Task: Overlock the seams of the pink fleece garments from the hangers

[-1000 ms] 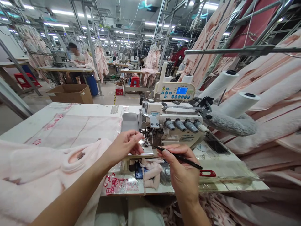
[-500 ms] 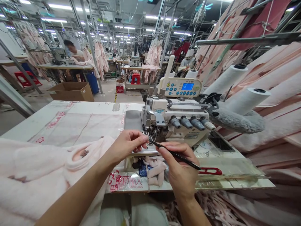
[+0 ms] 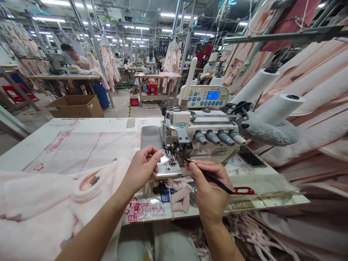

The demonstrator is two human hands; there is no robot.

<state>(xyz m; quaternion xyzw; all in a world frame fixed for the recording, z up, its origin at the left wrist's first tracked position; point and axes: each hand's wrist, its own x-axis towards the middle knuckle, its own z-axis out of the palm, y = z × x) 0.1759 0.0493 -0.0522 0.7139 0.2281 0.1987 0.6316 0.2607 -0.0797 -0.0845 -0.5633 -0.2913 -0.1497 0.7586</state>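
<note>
My right hand [image 3: 213, 181] grips black tweezers [image 3: 214, 178], their tips pointing at the needle area of the white overlock sewing machine [image 3: 206, 134]. A red loop-shaped handle [image 3: 244, 190] shows just past the tweezers' rear end; I cannot tell whether it is joined to them. My left hand [image 3: 146, 161] hovers over the metal work plate [image 3: 170, 168], left of the presser foot, thumb and fingers pinched together. Anything between those fingertips is too small to make out. Pale pink fleece fabric [image 3: 98, 195] lies beside and beneath my left forearm.
Fleece scraps [image 3: 181, 197] hang at the table's front edge. White thread cones [image 3: 285, 108] stand right of the machine, near hanging pink garments [image 3: 320, 145]. Beyond the table [image 3: 29, 139] are a cardboard box [image 3: 76, 107] and a person [image 3: 78, 59] at another machine.
My left hand has drawn back left from the presser foot. The tweezers' tips have moved slightly right, away from the left fingertips. The view has shifted a little.
</note>
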